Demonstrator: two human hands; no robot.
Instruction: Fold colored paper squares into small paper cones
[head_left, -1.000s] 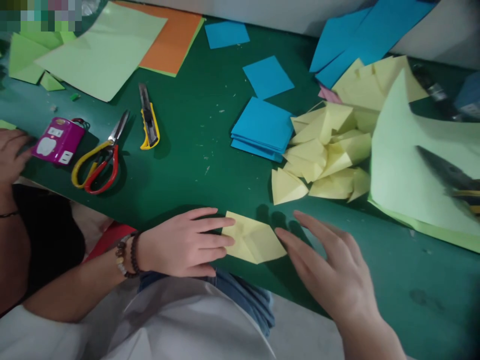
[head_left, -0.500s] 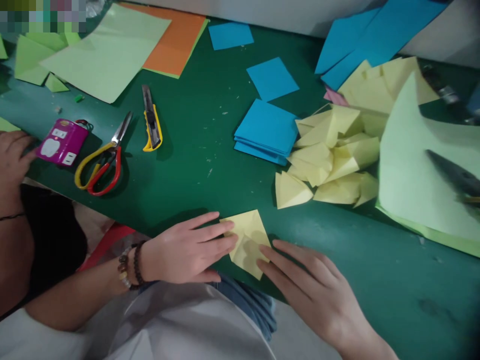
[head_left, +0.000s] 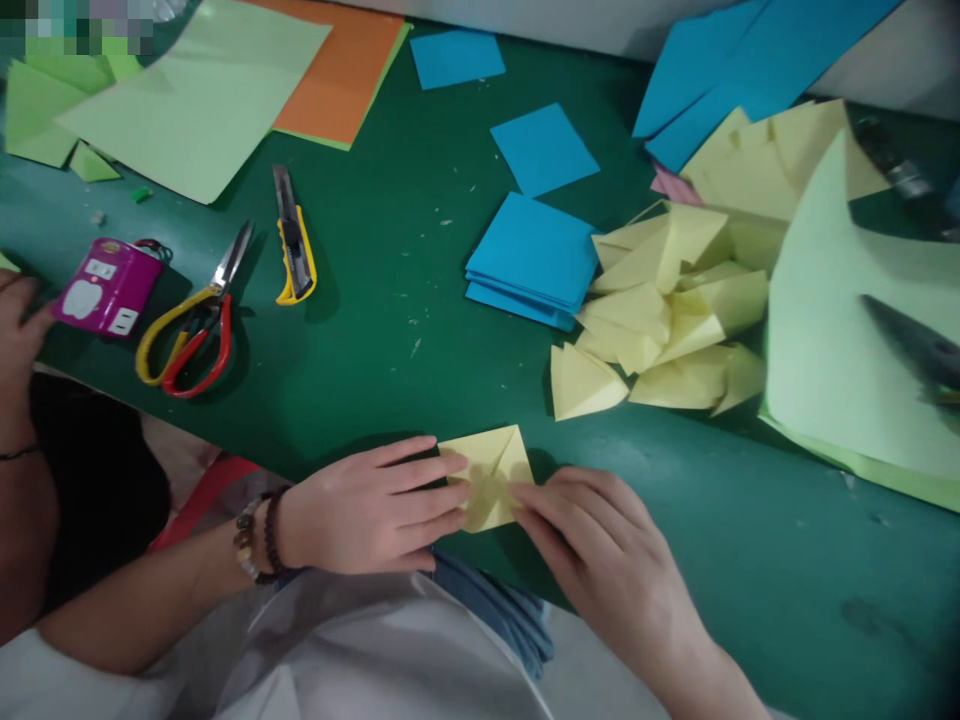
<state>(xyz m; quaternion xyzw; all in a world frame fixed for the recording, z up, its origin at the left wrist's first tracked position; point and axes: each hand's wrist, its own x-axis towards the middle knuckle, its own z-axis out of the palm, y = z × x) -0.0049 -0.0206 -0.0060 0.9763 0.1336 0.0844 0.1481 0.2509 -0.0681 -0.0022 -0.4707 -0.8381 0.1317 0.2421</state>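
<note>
At the far left, a co-worker's hand (head_left: 15, 325) rests on the green worktop (head_left: 375, 230), its fingers beside a purple box (head_left: 112, 285). Beyond the box lie light green pieces (head_left: 45, 110), partly covered by a large pale green sheet (head_left: 202, 100). Next come scissors (head_left: 217, 291) with one yellow and one red handle, then a yellow-handled utility knife (head_left: 298, 245), with an orange sheet (head_left: 337, 75) beyond it.

The left hand (head_left: 360, 510), beaded bracelets (head_left: 259, 535) at its wrist, is flat with its fingers spread, their tips on the left part of a folded yellow paper (head_left: 491, 460). The paper lies near the worktop's front edge, between the two hands, creases showing on its upper face. The right hand (head_left: 607, 545) pinches the paper's right edge between thumb and fingers.

Beyond the paper sits a stack of blue squares (head_left: 529, 250), with two more blue pieces (head_left: 545, 150) farther back. To its right are heaped folded yellow pieces (head_left: 667, 310), long blue sheets (head_left: 720, 90) behind them, and a curling green sheet (head_left: 832, 340) with a dark pointed tool (head_left: 915, 340) over it.
</note>
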